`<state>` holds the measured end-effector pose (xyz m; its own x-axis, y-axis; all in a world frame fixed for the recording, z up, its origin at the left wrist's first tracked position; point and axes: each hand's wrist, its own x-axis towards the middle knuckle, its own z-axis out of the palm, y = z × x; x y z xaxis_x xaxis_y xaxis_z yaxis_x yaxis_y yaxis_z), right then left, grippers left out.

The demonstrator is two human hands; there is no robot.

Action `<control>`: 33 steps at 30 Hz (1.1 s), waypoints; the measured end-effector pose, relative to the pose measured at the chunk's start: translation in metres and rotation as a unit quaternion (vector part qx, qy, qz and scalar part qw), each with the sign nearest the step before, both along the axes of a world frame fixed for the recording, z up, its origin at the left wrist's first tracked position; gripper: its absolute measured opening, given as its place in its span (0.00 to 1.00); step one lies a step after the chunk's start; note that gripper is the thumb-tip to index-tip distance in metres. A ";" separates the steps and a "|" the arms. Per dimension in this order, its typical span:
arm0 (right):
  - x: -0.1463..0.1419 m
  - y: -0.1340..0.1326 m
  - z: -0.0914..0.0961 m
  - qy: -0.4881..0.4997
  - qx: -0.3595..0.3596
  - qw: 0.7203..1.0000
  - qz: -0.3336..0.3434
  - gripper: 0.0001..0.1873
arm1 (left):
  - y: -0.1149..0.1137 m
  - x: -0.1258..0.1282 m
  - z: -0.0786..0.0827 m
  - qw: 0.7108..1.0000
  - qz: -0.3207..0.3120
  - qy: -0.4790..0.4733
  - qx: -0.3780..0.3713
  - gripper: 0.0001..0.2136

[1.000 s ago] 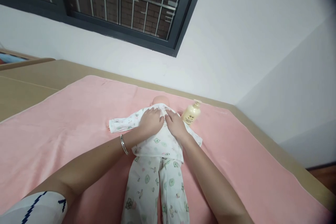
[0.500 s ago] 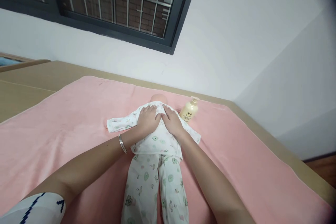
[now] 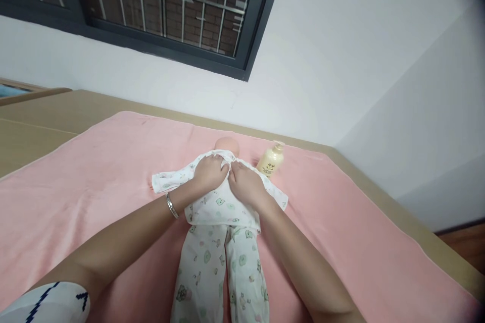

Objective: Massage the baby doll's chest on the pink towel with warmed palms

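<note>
A baby doll lies on a pink blanket with its bald head (image 3: pixel 227 146) pointing away from me. It wears a white printed shirt (image 3: pixel 223 207) and matching trousers (image 3: pixel 206 267). My left hand (image 3: pixel 210 172) is closed on the upper chest of the shirt, its fingers bunching the cloth just below the neck. Right beside it, my right hand (image 3: pixel 245 181) has its fingers curled into the same cloth. Both hands nearly meet at the middle. The doll's face is hidden from view, and its sleeves spread out to both sides.
A pale yellow pump bottle (image 3: pixel 271 160) stands on the pink blanket (image 3: pixel 113 171), close to the doll's sleeve on the right. The blanket covers a tan surface (image 3: pixel 100 106) that meets a white wall. Above is a dark-framed, barred window (image 3: pixel 162 5).
My fingers lay stretched flat on the shirt's chest before; now they are curled into the cloth. The collar is gathered, and more of the doll's head shows.
</note>
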<state>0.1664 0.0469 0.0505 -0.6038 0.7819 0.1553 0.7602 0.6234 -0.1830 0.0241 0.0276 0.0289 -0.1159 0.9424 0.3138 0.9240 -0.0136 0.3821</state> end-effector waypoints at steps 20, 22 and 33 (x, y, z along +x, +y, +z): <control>-0.003 -0.004 -0.003 0.038 0.007 0.999 -0.037 0.17 | -0.003 0.006 -0.009 0.999 -0.008 0.005 0.050 0.17; 0.001 0.011 -0.009 0.064 -0.014 0.997 -0.026 0.19 | -0.007 0.010 -0.012 0.997 -0.015 0.026 0.072 0.16; -0.001 0.012 -0.014 0.094 -0.002 0.995 -0.033 0.20 | -0.003 0.005 -0.004 0.999 -0.008 -0.021 0.039 0.16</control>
